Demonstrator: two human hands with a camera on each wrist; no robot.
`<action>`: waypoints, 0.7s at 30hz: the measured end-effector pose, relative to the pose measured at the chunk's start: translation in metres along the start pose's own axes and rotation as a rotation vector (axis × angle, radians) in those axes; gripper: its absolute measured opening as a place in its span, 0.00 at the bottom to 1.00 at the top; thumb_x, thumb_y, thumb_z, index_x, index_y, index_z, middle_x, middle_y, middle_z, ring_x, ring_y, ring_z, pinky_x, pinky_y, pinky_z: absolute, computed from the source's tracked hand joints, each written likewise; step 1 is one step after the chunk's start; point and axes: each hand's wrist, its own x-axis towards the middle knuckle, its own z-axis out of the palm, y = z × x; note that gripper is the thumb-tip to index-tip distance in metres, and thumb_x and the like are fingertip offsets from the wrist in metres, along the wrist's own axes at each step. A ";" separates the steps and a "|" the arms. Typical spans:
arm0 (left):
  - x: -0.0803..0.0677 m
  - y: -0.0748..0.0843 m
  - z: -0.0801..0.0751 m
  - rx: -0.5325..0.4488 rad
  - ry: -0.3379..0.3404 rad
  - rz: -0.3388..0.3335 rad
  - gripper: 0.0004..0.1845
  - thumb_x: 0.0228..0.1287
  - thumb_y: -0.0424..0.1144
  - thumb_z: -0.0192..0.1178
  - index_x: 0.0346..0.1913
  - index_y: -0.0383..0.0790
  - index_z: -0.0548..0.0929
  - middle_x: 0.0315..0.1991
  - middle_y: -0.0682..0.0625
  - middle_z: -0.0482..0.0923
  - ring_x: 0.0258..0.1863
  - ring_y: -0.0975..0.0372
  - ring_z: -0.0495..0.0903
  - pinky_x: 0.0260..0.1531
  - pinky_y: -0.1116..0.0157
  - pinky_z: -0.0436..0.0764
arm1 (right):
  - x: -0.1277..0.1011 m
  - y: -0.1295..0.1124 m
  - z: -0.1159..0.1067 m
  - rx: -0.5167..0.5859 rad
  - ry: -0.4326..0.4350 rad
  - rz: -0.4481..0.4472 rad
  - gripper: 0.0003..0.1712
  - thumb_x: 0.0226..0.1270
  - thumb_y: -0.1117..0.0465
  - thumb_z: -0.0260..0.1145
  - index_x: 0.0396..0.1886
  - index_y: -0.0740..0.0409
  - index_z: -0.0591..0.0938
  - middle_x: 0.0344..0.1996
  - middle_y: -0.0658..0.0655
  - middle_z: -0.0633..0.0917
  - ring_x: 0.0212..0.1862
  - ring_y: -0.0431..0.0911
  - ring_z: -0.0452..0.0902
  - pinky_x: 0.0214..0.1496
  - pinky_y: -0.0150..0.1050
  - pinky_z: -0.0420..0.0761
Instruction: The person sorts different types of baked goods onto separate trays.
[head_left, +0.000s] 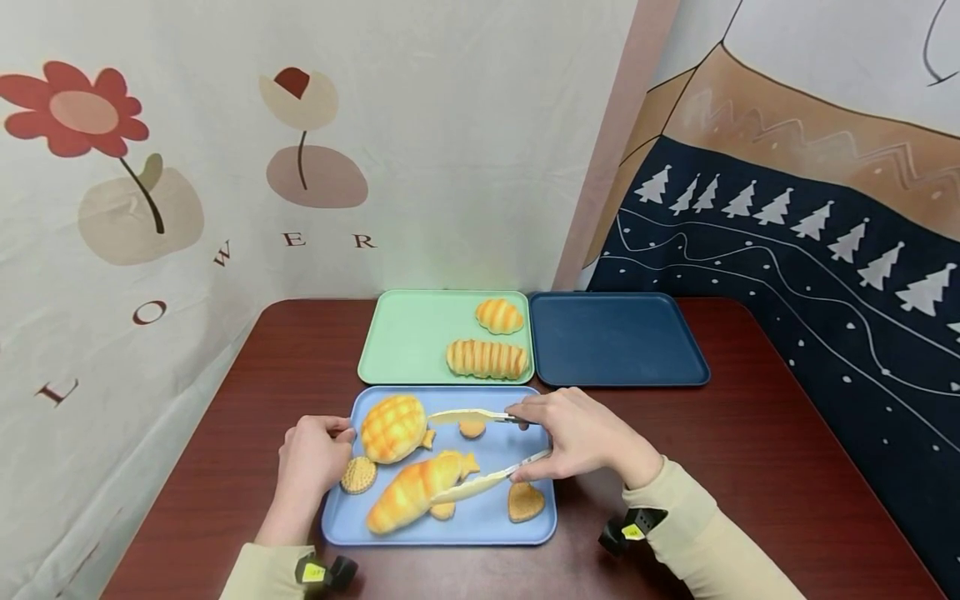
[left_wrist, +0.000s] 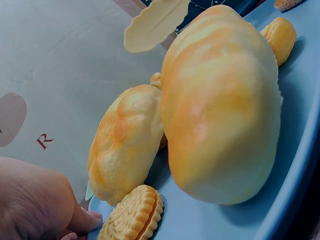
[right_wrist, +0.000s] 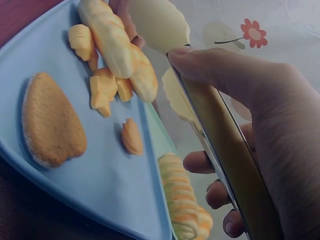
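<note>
My left hand (head_left: 311,458) grips the left rim of a light blue tray (head_left: 491,533), thumb at the edge. My right hand (head_left: 581,433) holds cream-tipped tongs (head_left: 468,487), their arms spread apart over the tray. One tip lies by a round bread with a grid pattern (head_left: 393,429); the other is by a long bread (head_left: 408,500). From the right wrist, thumb and fingers are seen around the tongs' handle (right_wrist: 230,160). A round sandwich biscuit (left_wrist: 131,215) sits near my left hand. A heart-shaped biscuit (right_wrist: 52,122) lies at the tray's right side.
Behind stands a green tray (head_left: 412,333) with a croissant (head_left: 499,317) and a ridged bread roll (head_left: 487,358). To its right is a dark blue tray (head_left: 618,342). Small biscuits (head_left: 472,428) lie under the tongs. Printed curtains (head_left: 465,167) hang behind the brown table (head_left: 262,358).
</note>
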 end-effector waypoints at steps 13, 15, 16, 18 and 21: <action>0.000 -0.001 0.001 -0.014 0.000 -0.012 0.17 0.70 0.36 0.66 0.56 0.30 0.89 0.50 0.34 0.87 0.38 0.48 0.83 0.28 0.57 0.74 | 0.001 -0.003 0.011 0.059 -0.091 0.031 0.42 0.62 0.25 0.70 0.61 0.52 0.88 0.42 0.46 0.89 0.35 0.36 0.81 0.35 0.33 0.78; 0.000 -0.001 0.001 -0.013 0.001 -0.014 0.17 0.70 0.36 0.66 0.56 0.30 0.89 0.50 0.34 0.88 0.38 0.48 0.83 0.28 0.56 0.74 | 0.002 -0.003 0.013 0.067 -0.109 0.041 0.42 0.63 0.25 0.70 0.61 0.52 0.88 0.43 0.47 0.90 0.37 0.37 0.83 0.38 0.34 0.79; 0.000 -0.001 0.001 -0.014 0.001 -0.014 0.17 0.70 0.36 0.66 0.56 0.31 0.89 0.49 0.35 0.88 0.38 0.48 0.83 0.29 0.56 0.75 | 0.002 -0.003 0.014 0.068 -0.117 0.044 0.42 0.63 0.25 0.69 0.61 0.52 0.88 0.43 0.47 0.90 0.38 0.37 0.83 0.38 0.34 0.79; 0.000 -0.001 0.001 -0.014 0.002 -0.017 0.16 0.70 0.36 0.66 0.56 0.31 0.89 0.49 0.35 0.88 0.39 0.48 0.83 0.29 0.56 0.75 | 0.003 -0.003 0.016 0.070 -0.128 0.047 0.42 0.63 0.25 0.69 0.60 0.52 0.88 0.43 0.46 0.89 0.38 0.36 0.83 0.39 0.34 0.80; 0.000 -0.001 0.001 -0.017 -0.001 -0.021 0.16 0.70 0.36 0.66 0.56 0.31 0.89 0.49 0.35 0.88 0.38 0.48 0.83 0.29 0.56 0.75 | 0.004 -0.004 0.017 0.073 -0.140 0.046 0.41 0.64 0.25 0.69 0.60 0.52 0.88 0.42 0.46 0.89 0.37 0.36 0.82 0.39 0.34 0.79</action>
